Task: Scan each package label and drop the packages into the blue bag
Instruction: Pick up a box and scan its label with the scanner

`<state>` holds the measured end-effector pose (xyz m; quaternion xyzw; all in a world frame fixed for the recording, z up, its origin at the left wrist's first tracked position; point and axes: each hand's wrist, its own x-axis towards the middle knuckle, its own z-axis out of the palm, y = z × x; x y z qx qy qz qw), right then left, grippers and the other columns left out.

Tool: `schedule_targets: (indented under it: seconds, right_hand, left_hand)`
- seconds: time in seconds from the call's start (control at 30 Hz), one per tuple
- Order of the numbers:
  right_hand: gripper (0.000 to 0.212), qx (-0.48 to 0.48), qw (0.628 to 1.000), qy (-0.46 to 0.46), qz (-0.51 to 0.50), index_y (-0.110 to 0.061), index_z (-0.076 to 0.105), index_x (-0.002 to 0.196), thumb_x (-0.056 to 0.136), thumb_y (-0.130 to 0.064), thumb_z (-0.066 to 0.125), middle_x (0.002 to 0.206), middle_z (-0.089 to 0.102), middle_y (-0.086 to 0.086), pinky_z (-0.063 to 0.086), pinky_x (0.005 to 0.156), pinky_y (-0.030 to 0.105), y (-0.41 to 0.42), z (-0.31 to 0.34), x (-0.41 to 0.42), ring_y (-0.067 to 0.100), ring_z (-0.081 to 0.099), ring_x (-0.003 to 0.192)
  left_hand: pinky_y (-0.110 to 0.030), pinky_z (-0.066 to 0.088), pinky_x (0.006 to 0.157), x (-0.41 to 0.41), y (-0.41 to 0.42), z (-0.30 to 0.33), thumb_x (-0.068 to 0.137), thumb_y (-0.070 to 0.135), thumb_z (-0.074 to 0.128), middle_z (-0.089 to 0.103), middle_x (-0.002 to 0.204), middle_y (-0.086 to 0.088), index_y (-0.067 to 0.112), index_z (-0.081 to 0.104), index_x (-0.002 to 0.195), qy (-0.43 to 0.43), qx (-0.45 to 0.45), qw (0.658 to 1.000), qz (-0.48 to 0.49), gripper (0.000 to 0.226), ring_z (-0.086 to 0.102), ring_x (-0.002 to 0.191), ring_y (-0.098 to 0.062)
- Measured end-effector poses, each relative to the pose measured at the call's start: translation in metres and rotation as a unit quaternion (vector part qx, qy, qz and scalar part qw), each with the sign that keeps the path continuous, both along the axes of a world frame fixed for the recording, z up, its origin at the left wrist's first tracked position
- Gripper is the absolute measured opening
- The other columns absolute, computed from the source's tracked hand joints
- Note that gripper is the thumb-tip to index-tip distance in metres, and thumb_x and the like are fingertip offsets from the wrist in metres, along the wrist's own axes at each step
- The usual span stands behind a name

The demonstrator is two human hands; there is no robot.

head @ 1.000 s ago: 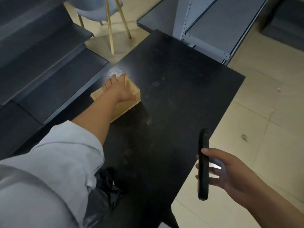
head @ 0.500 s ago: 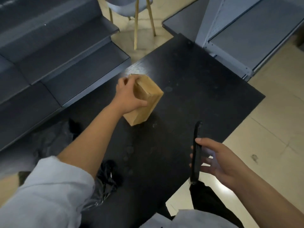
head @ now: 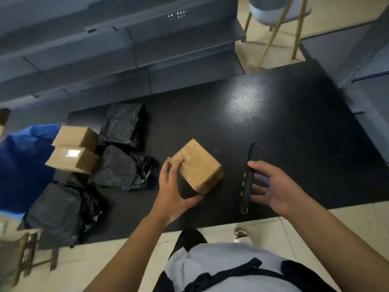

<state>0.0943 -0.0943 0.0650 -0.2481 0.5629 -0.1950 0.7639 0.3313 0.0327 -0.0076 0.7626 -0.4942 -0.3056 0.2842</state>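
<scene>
A taped brown cardboard box point(head: 200, 167) sits near the front middle of the black table point(head: 294, 127). My left hand point(head: 174, 190) grips its near left side, fingers on top and thumb under the front corner. My right hand point(head: 271, 186) holds a black phone point(head: 249, 178) edge-on, just right of the box. The blue bag point(head: 19, 165) hangs off the table's left end. Two more brown boxes point(head: 73, 148) and three black plastic parcels point(head: 122, 163) lie on the left part of the table.
Dark grey shelving point(head: 105, 49) runs along the far side, more shelving point(head: 370, 60) at the right. A chair with thin wooden legs point(head: 277, 24) stands beyond the table. Something brown point(head: 23, 256) lies blurred on the tiled floor at the lower left.
My left hand has carried the box from the far left edge to the front middle of the table. My view swung left, revealing the blue bag and other packages.
</scene>
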Motion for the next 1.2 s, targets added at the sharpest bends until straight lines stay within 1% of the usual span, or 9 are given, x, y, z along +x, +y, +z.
schedule_targets:
  seconds: [0.13, 0.27, 0.47, 0.57, 0.7, 0.87, 0.97, 1.07, 1.2]
  right_hand:
    - [0.022, -0.001, 0.999, -0.016, 0.034, -0.012, 0.068, 0.107, 0.09, -0.025, 0.07, 0.091, 0.067, 0.011, 0.053, 0.098, 0.059, 0.003, -0.003, -0.031, 0.034, 0.065, 0.093]
    - [0.018, -0.006, 0.998, -0.022, 0.052, -0.012, 0.07, 0.101, 0.088, -0.025, 0.071, 0.09, 0.07, 0.011, 0.057, 0.086, 0.053, 0.011, -0.003, -0.063, 0.032, 0.069, 0.088]
    - [0.02, 0.012, 0.999, -0.04, 0.011, -0.01, 0.068, 0.105, 0.089, -0.022, 0.07, 0.098, 0.068, 0.015, 0.056, 0.08, 0.05, 0.019, -0.004, -0.107, 0.033, 0.067, 0.09]
    - [0.015, 0.021, 0.999, -0.041, -0.005, -0.011, 0.068, 0.098, 0.089, -0.023, 0.07, 0.096, 0.066, 0.015, 0.056, 0.08, 0.05, 0.021, -0.006, -0.116, 0.033, 0.064, 0.087]
    - [0.014, 0.024, 0.998, -0.05, -0.012, -0.011, 0.069, 0.094, 0.087, -0.023, 0.072, 0.085, 0.07, 0.011, 0.056, 0.084, 0.053, 0.022, -0.007, -0.118, 0.031, 0.067, 0.084]
    - [0.019, 0.033, 0.998, -0.045, 0.01, -0.011, 0.068, 0.098, 0.086, -0.024, 0.073, 0.09, 0.069, 0.012, 0.056, 0.082, 0.051, 0.025, -0.01, -0.113, 0.031, 0.066, 0.086]
    - [0.025, 0.04, 0.998, -0.025, 0.04, -0.011, 0.069, 0.103, 0.083, -0.025, 0.074, 0.1, 0.067, 0.016, 0.056, 0.078, 0.049, 0.029, -0.014, -0.105, 0.033, 0.065, 0.094]
    - [0.046, 0.044, 0.996, 0.008, 0.081, -0.01, 0.069, 0.109, 0.068, -0.03, 0.077, 0.108, 0.067, 0.02, 0.056, 0.079, 0.05, 0.034, -0.015, -0.098, 0.036, 0.065, 0.101]
    - [0.037, 0.049, 0.99, 0.049, 0.123, -0.008, 0.069, 0.107, 0.076, -0.026, 0.076, 0.112, 0.065, 0.023, 0.056, 0.081, 0.05, 0.037, -0.017, -0.091, 0.037, 0.064, 0.101]
  left_hand:
    - [-0.041, 0.007, 0.119, -0.01, -0.008, 0.031, 0.063, 0.059, 0.089, -0.016, 0.164, 0.021, 0.047, 0.012, 0.154, -0.076, 0.057, 0.996, -0.002, 0.12, -0.01, 0.154, -0.015]
    - [-0.051, 0.001, 0.125, -0.021, -0.06, 0.065, 0.065, 0.069, 0.081, -0.002, 0.169, 0.002, 0.045, 0.005, 0.158, -0.229, 0.173, 0.954, -0.09, 0.122, -0.004, 0.156, -0.026]
    - [-0.056, 0.032, 0.114, -0.033, -0.125, 0.089, 0.067, 0.062, 0.084, 0.023, 0.161, -0.008, 0.035, 0.033, 0.153, -0.289, 0.303, 0.897, -0.143, 0.104, 0.023, 0.147, -0.035]
    - [-0.054, 0.037, 0.111, -0.038, -0.13, 0.088, 0.066, 0.06, 0.085, 0.027, 0.156, -0.01, 0.032, 0.029, 0.155, -0.28, 0.327, 0.891, -0.143, 0.109, 0.027, 0.143, -0.036]
    - [-0.052, 0.043, 0.107, -0.043, -0.116, 0.086, 0.066, 0.051, 0.087, 0.026, 0.155, -0.008, 0.037, 0.029, 0.152, -0.264, 0.278, 0.918, -0.101, 0.105, 0.028, 0.142, -0.033]
    - [-0.045, 0.031, 0.118, -0.053, -0.051, 0.058, 0.062, 0.035, 0.09, 0.012, 0.154, 0.005, 0.041, 0.035, 0.143, -0.154, 0.076, 0.984, 0.036, 0.098, 0.017, 0.144, -0.026]
    - [-0.041, 0.026, 0.118, -0.075, -0.007, 0.018, 0.063, 0.032, 0.092, 0.003, 0.157, 0.011, 0.044, 0.029, 0.142, -0.125, 0.013, 0.984, 0.125, 0.103, 0.012, 0.147, -0.025]
    - [-0.032, 0.029, 0.115, -0.097, 0.02, -0.02, 0.062, 0.028, 0.093, 0.007, 0.158, 0.007, 0.044, 0.027, 0.145, -0.067, -0.026, 0.974, 0.213, 0.107, 0.02, 0.143, -0.017]
    - [-0.018, 0.019, 0.11, -0.117, 0.039, -0.049, 0.066, 0.026, 0.092, 0.008, 0.158, 0.003, 0.042, 0.024, 0.149, -0.007, -0.01, 0.962, 0.273, 0.109, 0.017, 0.133, -0.001]
